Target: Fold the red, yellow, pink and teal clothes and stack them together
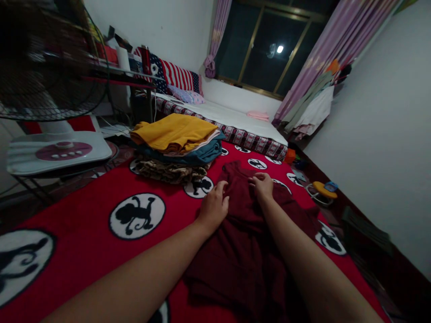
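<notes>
A dark maroon garment [242, 251] lies spread on a red blanket [84, 237] printed with black-and-white monkey circles. My left hand [214, 205] rests on the garment's left side, fingers bent and pressing the cloth. My right hand [261, 185] sits on the cloth a little farther away, fingers curled and pinching a fold. Both forearms stretch out over the garment.
A pile of folded clothes [177, 146], yellow on top, stands on the blanket beyond my left hand. A fan base [57, 152] is at the left. A mattress [235, 121] lies under the window. Hanging clothes [313, 110] and small floor items [323, 188] are at the right.
</notes>
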Tool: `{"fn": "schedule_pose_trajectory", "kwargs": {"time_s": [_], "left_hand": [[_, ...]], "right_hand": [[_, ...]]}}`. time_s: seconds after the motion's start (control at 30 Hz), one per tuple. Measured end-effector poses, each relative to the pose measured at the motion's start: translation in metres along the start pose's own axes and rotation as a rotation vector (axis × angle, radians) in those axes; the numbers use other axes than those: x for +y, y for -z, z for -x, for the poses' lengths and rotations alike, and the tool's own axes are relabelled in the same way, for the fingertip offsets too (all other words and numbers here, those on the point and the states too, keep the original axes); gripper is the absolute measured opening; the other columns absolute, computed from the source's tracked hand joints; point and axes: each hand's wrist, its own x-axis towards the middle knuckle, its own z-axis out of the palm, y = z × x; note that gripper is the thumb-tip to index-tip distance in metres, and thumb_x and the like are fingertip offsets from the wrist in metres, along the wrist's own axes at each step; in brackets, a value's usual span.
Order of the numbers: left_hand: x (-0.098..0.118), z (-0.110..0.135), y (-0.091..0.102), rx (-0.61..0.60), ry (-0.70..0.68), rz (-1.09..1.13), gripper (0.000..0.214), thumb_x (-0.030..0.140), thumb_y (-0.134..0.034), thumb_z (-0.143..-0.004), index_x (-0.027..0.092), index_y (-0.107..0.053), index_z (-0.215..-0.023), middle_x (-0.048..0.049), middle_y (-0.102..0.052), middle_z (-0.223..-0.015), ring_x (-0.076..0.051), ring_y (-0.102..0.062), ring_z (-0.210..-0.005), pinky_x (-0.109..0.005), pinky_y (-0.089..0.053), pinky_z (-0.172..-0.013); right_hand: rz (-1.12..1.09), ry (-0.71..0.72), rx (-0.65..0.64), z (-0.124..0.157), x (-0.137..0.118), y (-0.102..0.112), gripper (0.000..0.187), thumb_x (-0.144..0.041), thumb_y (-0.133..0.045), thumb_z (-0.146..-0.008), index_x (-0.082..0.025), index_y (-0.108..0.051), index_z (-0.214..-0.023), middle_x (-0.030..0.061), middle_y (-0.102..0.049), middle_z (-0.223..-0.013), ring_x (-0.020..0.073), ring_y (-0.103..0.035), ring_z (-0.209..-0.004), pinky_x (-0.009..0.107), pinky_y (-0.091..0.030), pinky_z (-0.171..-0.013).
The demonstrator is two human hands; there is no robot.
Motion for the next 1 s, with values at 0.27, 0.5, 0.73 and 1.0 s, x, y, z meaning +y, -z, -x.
{"fn": "schedule_pose_trajectory", "kwargs": {"time_s": [0.27,0.5,0.73,1.0], "left_hand": [[0.008,0.002,0.008,-0.040,0.089,-0.228,0.034,0.025,-0.055,-0.086,0.025,-0.054,-0.120,-0.0047,-0.071,-0.094,-0.024,-0.068,-0.087,-0.032,-0.048,-0.073],[0.008,0.003,0.010,-0.061,0.079,-0.283,0.038,0.025,-0.057,-0.080,0.028,-0.053,-0.118,-0.0019,-0.070,-0.085,-0.023,-0.067,-0.079,-0.032,-0.047,-0.068],[0.002,0.001,0.010,-0.048,0.113,-0.290,0.043,0.021,-0.057,-0.078,0.024,-0.053,-0.120,-0.0054,-0.068,-0.093,-0.024,-0.065,-0.089,-0.034,-0.049,-0.078],[-0.003,-0.001,0.002,-0.028,-0.309,-0.152,0.040,0.010,-0.048,-0.084,0.018,-0.058,-0.122,-0.0065,-0.058,-0.132,-0.020,-0.050,-0.123,-0.036,-0.037,-0.108]], "right_hand": [[0.312,0.177,-0.197,0.002,-0.027,-0.019,0.020,-0.026,-0.066,-0.072,-0.019,-0.070,-0.090,0.0041,-0.071,-0.084,0.0189,-0.065,-0.081,0.032,-0.049,-0.082],[0.592,0.196,-0.340,-0.002,-0.036,-0.040,0.014,-0.028,-0.070,-0.071,-0.021,-0.073,-0.082,0.0039,-0.073,-0.082,0.0204,-0.067,-0.083,0.029,-0.049,-0.077],[0.443,0.287,-0.293,0.014,-0.035,-0.045,0.035,-0.012,-0.056,-0.073,-0.017,-0.067,-0.106,0.0075,-0.072,-0.104,0.0189,-0.068,-0.090,0.033,-0.052,-0.086],[0.878,0.465,-0.618,0.078,-0.040,0.012,0.055,-0.031,-0.049,-0.089,-0.017,-0.042,-0.142,0.0140,-0.037,-0.151,0.0299,-0.031,-0.141,0.060,-0.026,-0.111]]}}
